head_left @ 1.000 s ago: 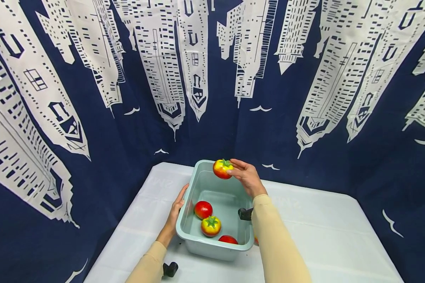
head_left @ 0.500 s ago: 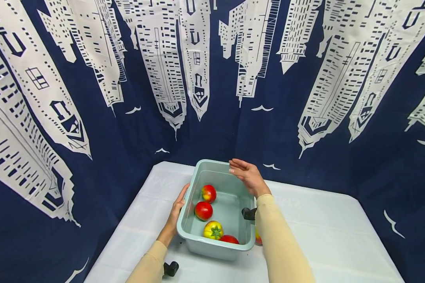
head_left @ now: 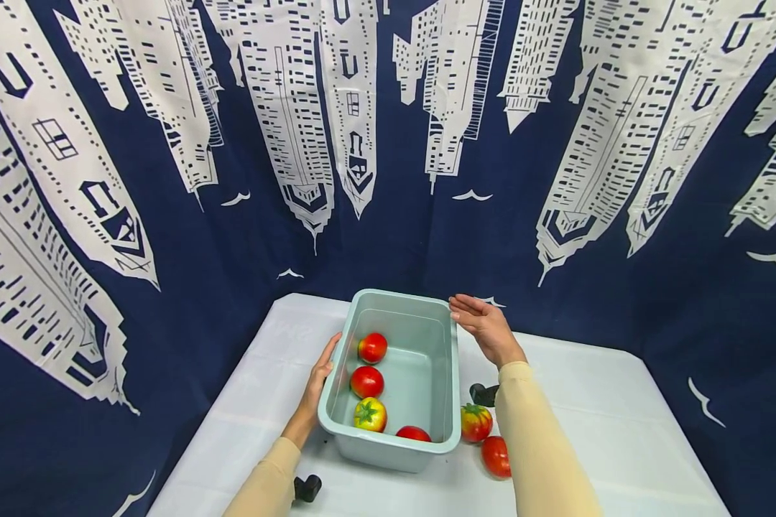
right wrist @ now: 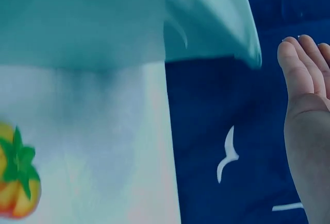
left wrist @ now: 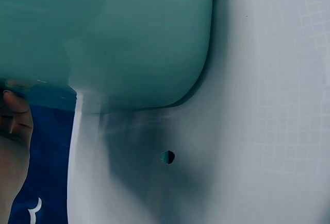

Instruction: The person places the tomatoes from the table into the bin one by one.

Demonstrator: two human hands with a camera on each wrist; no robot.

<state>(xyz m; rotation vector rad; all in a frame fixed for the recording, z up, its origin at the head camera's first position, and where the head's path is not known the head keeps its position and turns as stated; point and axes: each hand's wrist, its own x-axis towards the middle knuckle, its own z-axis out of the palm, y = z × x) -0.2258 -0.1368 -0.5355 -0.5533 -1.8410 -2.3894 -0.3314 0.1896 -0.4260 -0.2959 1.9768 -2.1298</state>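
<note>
White-covered counter [head_left: 588, 402] before a navy cloth backdrop [head_left: 388, 244], which rises behind its far edge and bears inverted white skyscrapers and small white birds. A pale green tub [head_left: 420, 451] stands on the counter toward that far edge. Inside, along the tub's left edge, lie an upper red tomato [head_left: 373, 348] near the far-left corner, a middle red tomato [head_left: 366, 382], and a yellow tomato [head_left: 370, 415] with green leaves; a lower red tomato [head_left: 414, 434], partly hidden, lies against the near edge. Outside the near-right corner rest a leafy tomato [head_left: 476, 423] and an outer red tomato [head_left: 496, 457], the latter partly covered by the right sleeve [head_left: 546, 445].

The left hand [head_left: 317, 380] rests against the tub's left wall, its visible fingers extended. The right hand's [head_left: 488, 329] grip is spread—fingers straight, thumb apart—beside the far-right corner.

Compared with one second earlier, the upper red tomato, then in the right grip, lies in the tub; the right hand has moved outward, and the outside pair, formerly mostly hidden, is exposed.
</note>
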